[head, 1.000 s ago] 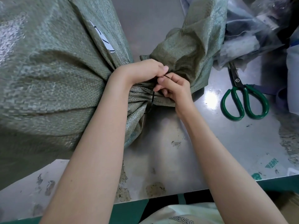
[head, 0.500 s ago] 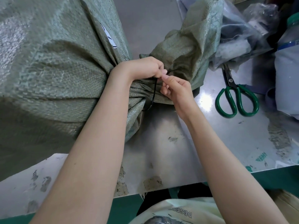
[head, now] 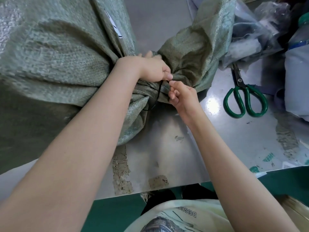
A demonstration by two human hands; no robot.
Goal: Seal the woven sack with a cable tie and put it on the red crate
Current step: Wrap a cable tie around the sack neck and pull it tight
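Note:
A big green woven sack [head: 55, 61] lies on its side on the steel table [head: 175, 148], filling the left half of the view. Its neck is bunched at the middle and its loose mouth [head: 197, 47] flares to the right. A thin black cable tie [head: 158, 93] runs around the bunched neck. My left hand [head: 153, 68] clamps the neck from above, thumb and finger pinched at the tie's top. My right hand [head: 181, 94] sits just right of the tie, fingertips pinched against the neck beside it. No red crate is in view.
Green-handled scissors [head: 244, 97] lie on the table to the right of my hands. Clear plastic bags [head: 260, 27] with dark contents and a pale grey bundle [head: 297, 77] crowd the far right. The table's front edge [head: 167, 188] runs close to my body.
My hands stay at the sack's neck; my right hand has shifted a little lower and to the right of the tie. The view has tilted slightly, and the sack has not moved.

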